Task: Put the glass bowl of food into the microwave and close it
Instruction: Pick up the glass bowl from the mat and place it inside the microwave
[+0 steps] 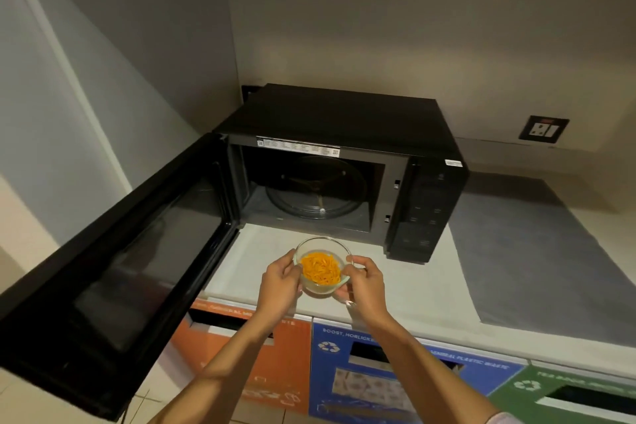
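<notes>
A small glass bowl with orange strips of food sits between both hands, above the white counter in front of the microwave. My left hand grips its left side and my right hand grips its right side. The black microwave stands at the back of the counter with its door swung wide open to the left. Inside, the glass turntable is bare.
The white counter carries a grey mat to the right of the microwave. A wall socket sits at the back right. Orange, blue and green recycling bins stand below the counter's front edge.
</notes>
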